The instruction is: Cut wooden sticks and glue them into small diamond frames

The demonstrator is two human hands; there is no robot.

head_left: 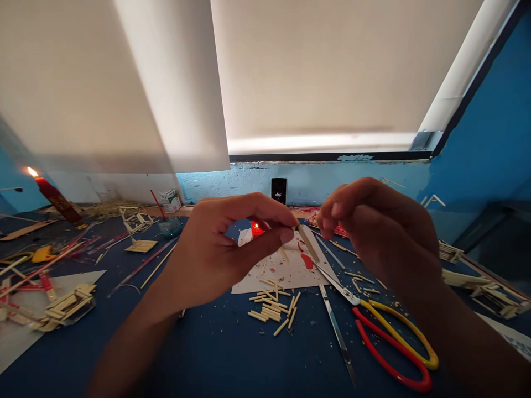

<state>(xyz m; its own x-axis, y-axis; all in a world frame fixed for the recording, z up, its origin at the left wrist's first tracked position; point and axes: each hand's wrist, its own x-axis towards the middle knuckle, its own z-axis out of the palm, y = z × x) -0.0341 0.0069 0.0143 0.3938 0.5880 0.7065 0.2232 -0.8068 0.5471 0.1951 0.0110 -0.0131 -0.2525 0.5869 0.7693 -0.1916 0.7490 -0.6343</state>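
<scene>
Left hand (224,243) pinched a short wooden stick (307,243) between thumb and forefinger, its free end slanting down and to the right. Right hand (373,226) was curled, fingertips bunched just beside the stick's upper end; whether it touched or gripped the stick could not be told. Both hands were raised above the blue table (215,348).

Handling judgement: a stick this thin wanted a light pinch close to the working end, the other hand steadying rather than squeezing, and sleeves and fingers kept away from the small flame (256,225) burning just beyond the left thumb.

Counts:
- Sticks in hand: one.
- Cut sticks (271,309) loose on the table below the hands: a pile, roughly twenty, too overlapped to count exactly.
- Scissors (394,337), red and yellow handles, below the right hand: one pair.
- Thin metal blade or rod (337,331) left of the scissors: one.
- White sheet (282,273) with red spots, under the hands: one.
- Tall red candle (56,199), lit, far left of the left hand: one.
- Stick-built frames (68,307), left of the left arm: one bundle clearly seen; more at far right, blurred.
</scene>
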